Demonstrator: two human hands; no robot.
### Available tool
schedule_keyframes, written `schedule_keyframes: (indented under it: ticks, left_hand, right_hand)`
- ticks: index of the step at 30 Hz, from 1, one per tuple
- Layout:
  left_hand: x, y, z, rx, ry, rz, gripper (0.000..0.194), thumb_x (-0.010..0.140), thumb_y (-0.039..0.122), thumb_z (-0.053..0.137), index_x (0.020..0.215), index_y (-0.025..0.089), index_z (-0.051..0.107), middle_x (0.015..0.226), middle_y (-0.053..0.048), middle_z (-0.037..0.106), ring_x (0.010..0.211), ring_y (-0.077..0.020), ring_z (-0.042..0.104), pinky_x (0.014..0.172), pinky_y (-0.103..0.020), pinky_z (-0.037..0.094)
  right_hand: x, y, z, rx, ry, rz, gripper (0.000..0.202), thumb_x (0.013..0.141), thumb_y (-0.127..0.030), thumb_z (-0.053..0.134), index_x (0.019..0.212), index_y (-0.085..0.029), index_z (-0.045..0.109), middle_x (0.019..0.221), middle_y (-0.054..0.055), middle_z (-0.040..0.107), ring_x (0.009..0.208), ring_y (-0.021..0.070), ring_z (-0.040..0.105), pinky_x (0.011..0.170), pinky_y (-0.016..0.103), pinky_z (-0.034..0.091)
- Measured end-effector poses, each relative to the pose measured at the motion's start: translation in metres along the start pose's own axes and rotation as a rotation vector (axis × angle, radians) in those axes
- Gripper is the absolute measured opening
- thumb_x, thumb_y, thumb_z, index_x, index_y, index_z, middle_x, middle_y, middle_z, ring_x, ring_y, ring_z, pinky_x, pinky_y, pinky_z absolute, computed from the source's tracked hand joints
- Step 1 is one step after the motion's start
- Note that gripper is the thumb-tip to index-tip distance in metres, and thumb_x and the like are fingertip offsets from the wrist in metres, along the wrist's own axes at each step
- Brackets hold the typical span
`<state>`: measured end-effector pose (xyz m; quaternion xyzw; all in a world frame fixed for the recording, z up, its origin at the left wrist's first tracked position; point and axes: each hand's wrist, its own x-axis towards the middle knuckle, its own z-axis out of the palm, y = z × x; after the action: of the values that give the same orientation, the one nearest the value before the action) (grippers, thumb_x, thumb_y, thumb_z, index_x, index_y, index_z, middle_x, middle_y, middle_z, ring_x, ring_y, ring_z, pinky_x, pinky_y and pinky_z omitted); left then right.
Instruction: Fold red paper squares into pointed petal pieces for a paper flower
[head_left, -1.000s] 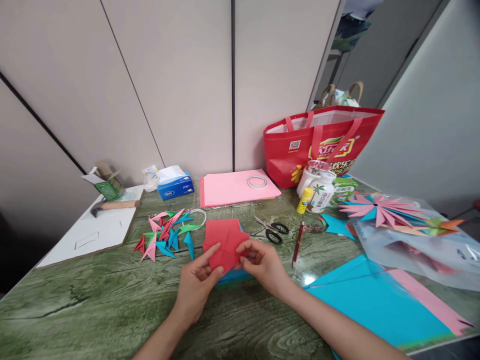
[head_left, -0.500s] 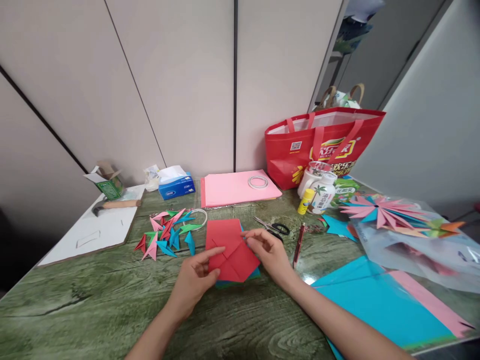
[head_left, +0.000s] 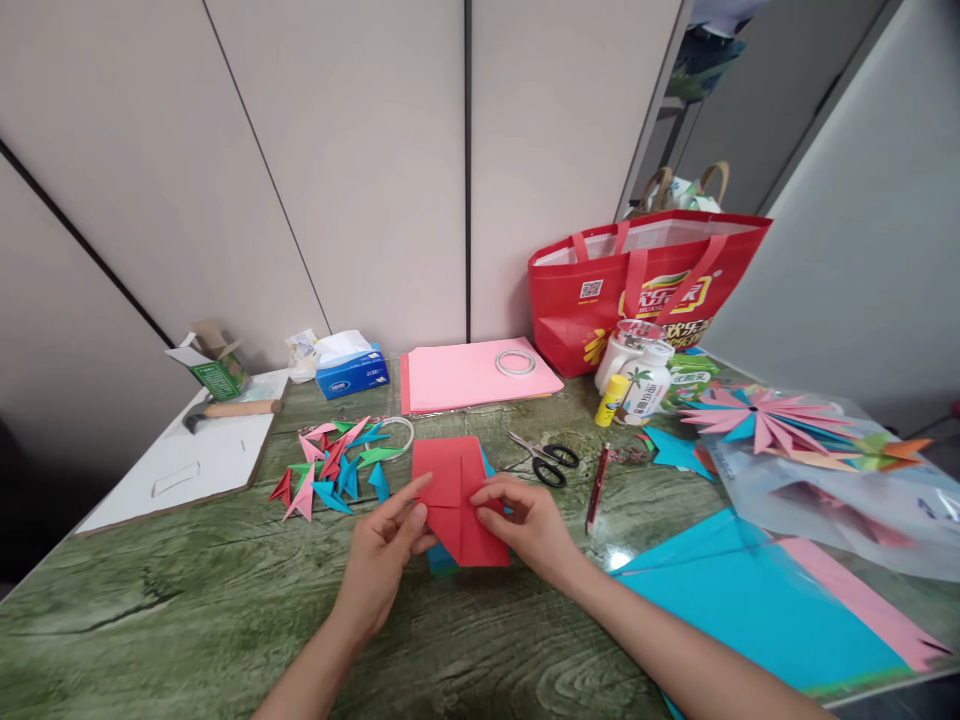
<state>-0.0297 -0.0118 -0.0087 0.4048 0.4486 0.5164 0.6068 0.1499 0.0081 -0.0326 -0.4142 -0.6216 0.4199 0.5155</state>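
A creased piece of red paper [head_left: 472, 532] is held over a small stack of coloured paper, whose blue edge [head_left: 443, 560] shows underneath. My left hand [head_left: 382, 560] pinches the left side of the red piece between thumb and forefinger. On its right side, my right hand [head_left: 525, 518] grips it with the fingertips. Black-handled scissors [head_left: 553, 464] lie partly open just beyond my right hand, and a dark red pen [head_left: 598, 488] rests to the right. Folded pointed paper pieces [head_left: 346, 475] in several colours are heaped beyond my left hand.
Pink sheets [head_left: 465, 378], a tissue box [head_left: 352, 372] and a red bag [head_left: 585, 320] stand along the back. A hammer [head_left: 240, 408] lies on a white board [head_left: 202, 465] at left. Right are a glue stick [head_left: 612, 402], white bottle [head_left: 648, 385], blue sheets [head_left: 757, 610] and a paper star [head_left: 765, 415].
The red paper has been turned, so its crease now runs upright and its pointed corner sits lower left. My right hand has shifted slightly left and nearer, leaving the scissors' handles in full view.
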Motion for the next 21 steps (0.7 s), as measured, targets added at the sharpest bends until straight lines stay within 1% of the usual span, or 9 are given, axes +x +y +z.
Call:
schedule_keyframes:
  ticks: [3,6,8,10,13,15,17,19,21]
  left_hand:
    - [0.0002,-0.0011,0.0003,-0.033,0.015,-0.005,0.043,0.068,0.027,0.066,0.110,0.021,0.061,0.065,0.001,0.065,0.061,-0.0117,0.059,0.066,-0.027,0.051]
    - [0.0001,-0.0008,0.0012,-0.057,0.027,0.007,0.040,0.065,0.027,0.068,0.105,0.020,0.064,0.070,-0.001,0.067,0.063,-0.0129,0.059,0.066,-0.028,0.051]
    - [-0.0003,-0.0006,0.0021,-0.059,0.030,0.024,0.042,0.067,0.028,0.067,0.108,0.021,0.062,0.077,-0.002,0.069,0.068,-0.0152,0.061,0.068,-0.030,0.051]
    - [-0.0013,-0.0009,0.0028,-0.029,0.021,0.052,0.043,0.070,0.030,0.064,0.112,0.022,0.059,0.090,-0.005,0.069,0.078,-0.0187,0.061,0.072,-0.033,0.050]
    - [-0.0035,-0.0024,0.0031,0.096,-0.027,0.055,0.039,0.071,0.032,0.062,0.108,0.021,0.062,0.108,-0.007,0.064,0.096,-0.0238,0.057,0.077,-0.032,0.048]
    - [-0.0044,-0.0035,0.0033,0.156,-0.059,0.025,0.036,0.069,0.031,0.064,0.104,0.020,0.065,0.106,-0.008,0.066,0.098,-0.0245,0.056,0.077,-0.030,0.048]
    - [-0.0037,-0.0037,0.0038,0.132,-0.052,0.008,0.036,0.068,0.030,0.066,0.103,0.020,0.066,0.097,-0.007,0.069,0.093,-0.0235,0.059,0.073,-0.028,0.048]
    - [-0.0017,-0.0023,0.0045,0.050,0.000,0.017,0.035,0.066,0.030,0.067,0.099,0.019,0.067,0.090,-0.007,0.070,0.088,-0.0222,0.061,0.070,-0.027,0.049]
    - [0.0006,0.0003,0.0053,-0.037,0.056,0.030,0.034,0.062,0.029,0.070,0.094,0.018,0.069,0.090,-0.008,0.070,0.087,-0.0215,0.061,0.070,-0.026,0.049]
  right_hand:
    - [-0.0011,-0.0019,0.0008,-0.014,-0.028,-0.001,0.011,0.069,-0.014,0.058,0.074,-0.018,0.066,0.078,0.005,0.062,0.081,0.0175,0.055,0.073,0.029,0.042]
    - [-0.0015,-0.0023,0.0011,0.003,-0.052,0.025,0.010,0.069,-0.015,0.058,0.073,-0.018,0.066,0.078,0.005,0.061,0.078,0.0169,0.055,0.070,0.028,0.042]
    - [-0.0015,-0.0015,0.0015,0.036,-0.058,0.040,0.009,0.069,-0.016,0.058,0.073,-0.018,0.066,0.079,0.004,0.061,0.077,0.0164,0.055,0.069,0.028,0.042]
    - [-0.0014,-0.0006,0.0025,0.086,-0.053,0.057,0.007,0.068,-0.018,0.060,0.073,-0.017,0.065,0.078,0.004,0.061,0.075,0.0158,0.055,0.068,0.027,0.042]
    - [-0.0016,-0.0011,0.0044,0.144,-0.049,0.083,0.005,0.067,-0.020,0.063,0.071,-0.017,0.063,0.075,0.003,0.060,0.071,0.0146,0.055,0.066,0.026,0.043]
    - [-0.0019,-0.0029,0.0051,0.138,-0.059,0.074,0.004,0.067,-0.019,0.062,0.071,-0.017,0.062,0.074,0.002,0.059,0.070,0.0141,0.054,0.066,0.026,0.043]
    - [-0.0022,-0.0051,0.0049,0.104,-0.087,0.044,0.005,0.070,-0.017,0.059,0.072,-0.018,0.063,0.075,0.002,0.059,0.074,0.0143,0.054,0.068,0.026,0.044]
    - [-0.0026,-0.0064,0.0042,0.108,-0.139,0.034,0.013,0.073,-0.014,0.051,0.077,-0.019,0.063,0.081,0.003,0.059,0.079,0.0146,0.054,0.068,0.026,0.045]
    - [-0.0035,-0.0065,0.0034,0.156,-0.198,0.047,0.022,0.071,-0.010,0.046,0.083,-0.020,0.062,0.089,0.003,0.056,0.084,0.0147,0.053,0.063,0.024,0.047]
